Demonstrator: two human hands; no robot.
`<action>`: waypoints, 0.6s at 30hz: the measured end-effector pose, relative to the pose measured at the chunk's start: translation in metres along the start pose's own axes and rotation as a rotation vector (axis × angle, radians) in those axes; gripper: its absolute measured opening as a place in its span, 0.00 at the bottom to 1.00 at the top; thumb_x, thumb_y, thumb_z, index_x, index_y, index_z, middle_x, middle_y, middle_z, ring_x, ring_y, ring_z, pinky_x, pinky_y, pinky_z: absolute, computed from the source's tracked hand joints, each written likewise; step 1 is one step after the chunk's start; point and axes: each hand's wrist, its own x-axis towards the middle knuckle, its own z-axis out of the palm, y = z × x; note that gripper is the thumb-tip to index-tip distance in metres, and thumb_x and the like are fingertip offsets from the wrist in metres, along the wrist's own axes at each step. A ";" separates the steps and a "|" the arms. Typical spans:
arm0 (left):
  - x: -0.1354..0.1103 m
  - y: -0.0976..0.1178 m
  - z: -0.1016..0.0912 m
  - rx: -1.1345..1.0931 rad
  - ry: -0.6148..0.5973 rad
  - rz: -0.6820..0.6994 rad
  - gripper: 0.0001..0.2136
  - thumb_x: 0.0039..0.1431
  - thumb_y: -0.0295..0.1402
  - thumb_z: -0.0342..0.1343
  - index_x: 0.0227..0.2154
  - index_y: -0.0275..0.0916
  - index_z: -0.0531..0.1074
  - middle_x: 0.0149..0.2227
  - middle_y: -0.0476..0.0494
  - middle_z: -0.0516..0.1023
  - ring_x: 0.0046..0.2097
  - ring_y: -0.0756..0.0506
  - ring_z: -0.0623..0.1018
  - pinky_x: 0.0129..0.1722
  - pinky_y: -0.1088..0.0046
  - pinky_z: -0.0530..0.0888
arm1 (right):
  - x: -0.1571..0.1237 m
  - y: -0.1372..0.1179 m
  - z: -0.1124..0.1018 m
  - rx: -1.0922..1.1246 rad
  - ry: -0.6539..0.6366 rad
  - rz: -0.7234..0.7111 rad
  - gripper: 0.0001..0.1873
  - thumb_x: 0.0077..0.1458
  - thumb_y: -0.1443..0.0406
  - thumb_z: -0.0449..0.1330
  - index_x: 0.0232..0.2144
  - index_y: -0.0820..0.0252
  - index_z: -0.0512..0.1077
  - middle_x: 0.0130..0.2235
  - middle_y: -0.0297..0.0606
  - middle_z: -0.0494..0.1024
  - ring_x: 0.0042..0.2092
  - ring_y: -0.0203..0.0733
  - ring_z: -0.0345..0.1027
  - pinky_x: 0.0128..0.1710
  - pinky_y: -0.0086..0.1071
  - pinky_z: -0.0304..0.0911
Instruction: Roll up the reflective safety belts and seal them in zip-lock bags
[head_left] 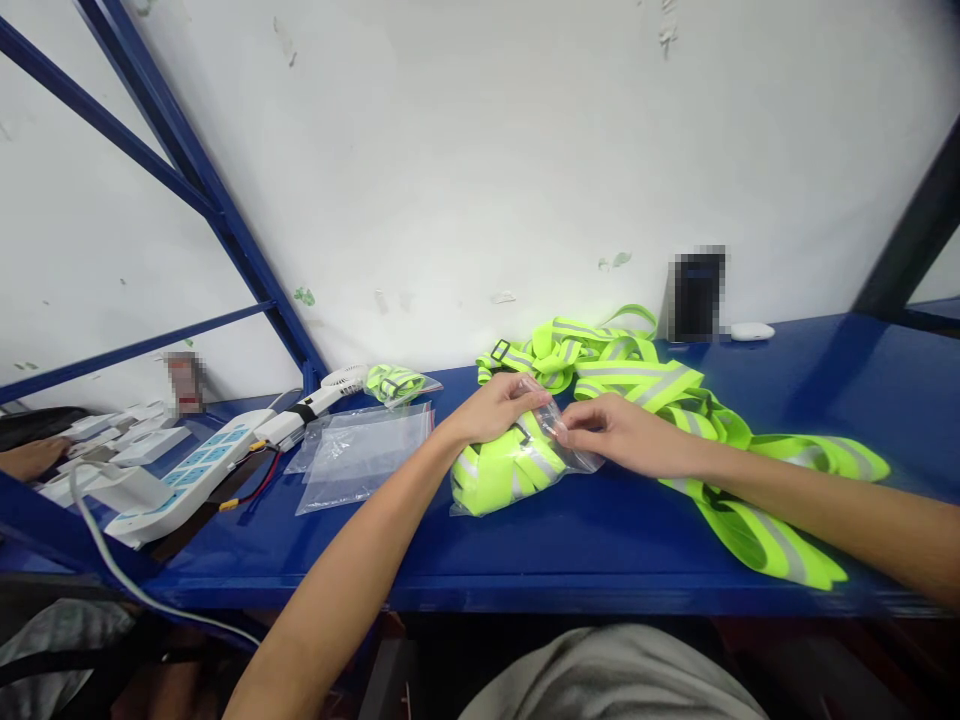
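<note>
One packed bag (394,383) is set near the desk's (570,548) back edge; a filled pouch (506,475) is pinched by left hand (496,406) and right hand (622,434) fingers; loose straps (637,378) are left unbagged.

On the worktop (600,540), a plastic bag (587,460) lies in front of and between the left hand (496,408) and right hand (619,432), folded straps (504,478) inside it. Behind both hands, and rightward under the right forearm, spreads a strap pile (637,382). Left of the left hand lie loose bags (364,460), behind them a packed bag (396,384); farther left, a power strip (199,478). Behind and right of the right hand, a case (752,331) lies near the wall (510,180).
</note>
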 end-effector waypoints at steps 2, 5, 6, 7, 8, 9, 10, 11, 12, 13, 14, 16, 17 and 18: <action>0.000 0.002 0.002 0.070 0.007 -0.010 0.21 0.63 0.49 0.52 0.23 0.37 0.66 0.21 0.53 0.59 0.25 0.52 0.60 0.26 0.73 0.58 | 0.002 0.003 0.000 -0.019 0.054 -0.013 0.11 0.53 0.58 0.61 0.29 0.60 0.78 0.26 0.34 0.76 0.27 0.37 0.66 0.28 0.31 0.62; -0.001 0.004 0.003 0.106 0.038 -0.034 0.23 0.63 0.50 0.50 0.20 0.38 0.61 0.20 0.55 0.50 0.23 0.53 0.53 0.25 0.73 0.52 | 0.004 0.005 -0.001 0.045 0.133 0.031 0.09 0.49 0.60 0.64 0.30 0.61 0.77 0.31 0.37 0.79 0.31 0.40 0.70 0.32 0.33 0.64; -0.001 0.004 0.003 0.107 0.050 -0.043 0.23 0.63 0.50 0.50 0.20 0.38 0.61 0.20 0.54 0.51 0.24 0.53 0.54 0.25 0.73 0.53 | 0.004 0.005 -0.002 0.059 0.137 0.050 0.10 0.49 0.60 0.64 0.30 0.61 0.77 0.30 0.37 0.79 0.31 0.40 0.70 0.31 0.33 0.64; -0.001 0.004 0.002 0.102 0.057 -0.049 0.22 0.64 0.48 0.48 0.21 0.37 0.63 0.21 0.53 0.55 0.25 0.52 0.57 0.26 0.73 0.56 | 0.005 0.005 -0.002 0.072 0.132 0.073 0.10 0.48 0.60 0.65 0.30 0.61 0.76 0.29 0.36 0.78 0.29 0.39 0.69 0.30 0.33 0.63; 0.000 0.003 0.002 0.096 0.060 -0.055 0.21 0.66 0.46 0.46 0.23 0.37 0.65 0.23 0.52 0.59 0.26 0.51 0.60 0.28 0.73 0.58 | 0.005 0.006 -0.002 0.091 0.126 0.097 0.10 0.47 0.60 0.66 0.30 0.60 0.75 0.27 0.35 0.77 0.27 0.38 0.68 0.29 0.32 0.62; 0.000 0.003 0.002 0.093 0.067 -0.064 0.20 0.66 0.44 0.44 0.24 0.37 0.67 0.25 0.51 0.63 0.29 0.50 0.63 0.30 0.73 0.61 | 0.005 0.006 -0.002 0.120 0.123 0.122 0.10 0.45 0.61 0.67 0.29 0.60 0.74 0.26 0.33 0.76 0.26 0.37 0.66 0.28 0.32 0.61; 0.000 0.002 0.002 0.096 0.083 -0.075 0.18 0.66 0.41 0.43 0.25 0.36 0.68 0.26 0.50 0.66 0.30 0.50 0.65 0.32 0.73 0.62 | 0.005 0.006 -0.002 0.160 0.127 0.143 0.10 0.44 0.62 0.68 0.28 0.60 0.71 0.25 0.32 0.75 0.26 0.37 0.66 0.28 0.31 0.61; 0.000 0.001 0.002 0.104 0.106 -0.088 0.16 0.66 0.40 0.44 0.26 0.36 0.67 0.27 0.50 0.66 0.31 0.50 0.65 0.32 0.73 0.62 | 0.006 0.006 -0.001 0.211 0.138 0.157 0.12 0.42 0.64 0.68 0.27 0.59 0.68 0.25 0.32 0.74 0.27 0.36 0.66 0.28 0.30 0.61; 0.001 0.000 0.002 0.115 0.133 -0.100 0.15 0.65 0.39 0.46 0.25 0.37 0.66 0.27 0.51 0.65 0.31 0.50 0.64 0.32 0.73 0.61 | 0.006 0.007 0.001 0.270 0.150 0.166 0.14 0.41 0.66 0.69 0.27 0.59 0.66 0.26 0.31 0.74 0.28 0.36 0.67 0.29 0.30 0.61; 0.001 -0.001 0.003 0.127 0.159 -0.109 0.13 0.63 0.38 0.48 0.25 0.37 0.65 0.25 0.52 0.63 0.29 0.51 0.63 0.30 0.74 0.60 | 0.006 0.007 0.003 0.328 0.160 0.177 0.15 0.40 0.67 0.68 0.28 0.58 0.65 0.27 0.30 0.74 0.28 0.36 0.67 0.29 0.29 0.62; 0.001 -0.002 0.003 0.135 0.175 -0.110 0.13 0.62 0.39 0.50 0.25 0.37 0.64 0.25 0.53 0.62 0.28 0.51 0.61 0.29 0.74 0.59 | 0.006 0.007 0.004 0.376 0.163 0.191 0.16 0.40 0.68 0.68 0.30 0.58 0.64 0.28 0.30 0.73 0.28 0.35 0.66 0.28 0.29 0.61; 0.001 -0.003 0.004 0.131 0.164 -0.081 0.12 0.62 0.40 0.51 0.27 0.37 0.65 0.26 0.53 0.63 0.28 0.51 0.62 0.29 0.75 0.60 | 0.006 0.009 0.008 0.438 0.142 0.220 0.16 0.43 0.66 0.66 0.35 0.58 0.66 0.27 0.29 0.72 0.26 0.34 0.64 0.25 0.28 0.59; 0.000 -0.002 0.004 0.124 0.149 -0.059 0.12 0.63 0.40 0.50 0.28 0.37 0.66 0.27 0.52 0.64 0.29 0.51 0.63 0.30 0.75 0.61 | 0.006 0.010 0.009 0.451 0.125 0.229 0.15 0.45 0.64 0.66 0.36 0.58 0.68 0.27 0.29 0.71 0.25 0.34 0.63 0.24 0.28 0.58; 0.000 -0.002 0.004 0.118 0.132 -0.038 0.12 0.63 0.39 0.50 0.29 0.37 0.66 0.28 0.51 0.66 0.30 0.51 0.64 0.31 0.75 0.62 | 0.006 0.010 0.011 0.448 0.113 0.231 0.13 0.47 0.62 0.65 0.36 0.59 0.69 0.27 0.30 0.71 0.25 0.34 0.62 0.24 0.28 0.58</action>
